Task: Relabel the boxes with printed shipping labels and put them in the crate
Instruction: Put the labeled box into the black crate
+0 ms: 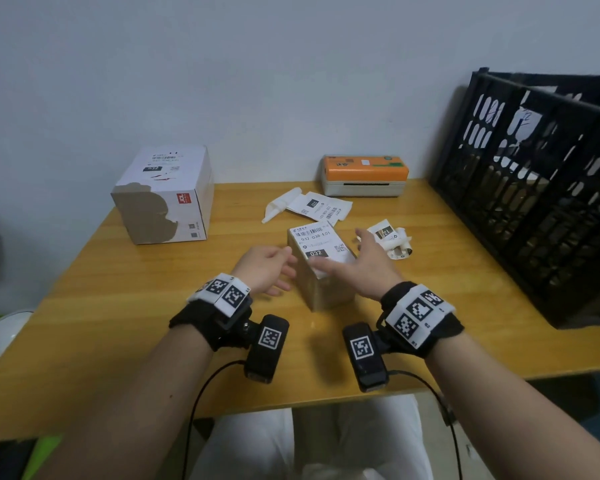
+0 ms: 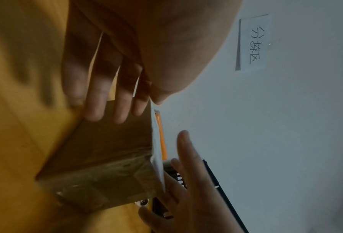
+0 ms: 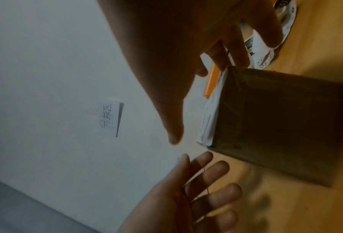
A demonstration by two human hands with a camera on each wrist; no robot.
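Observation:
A small brown box stands mid-table with a white shipping label stuck on its top. My left hand is open just left of the box, fingers straight toward its side face. My right hand is open over the box's right edge, its thumb across the label's near end. In the right wrist view the right hand's fingers reach past the box's far corner. I cannot tell if either hand touches the box. The black crate stands at the right.
A larger white box with a torn patch and a label sits at the back left. An orange-topped label printer is against the wall. Loose labels and crumpled backing paper lie behind the small box.

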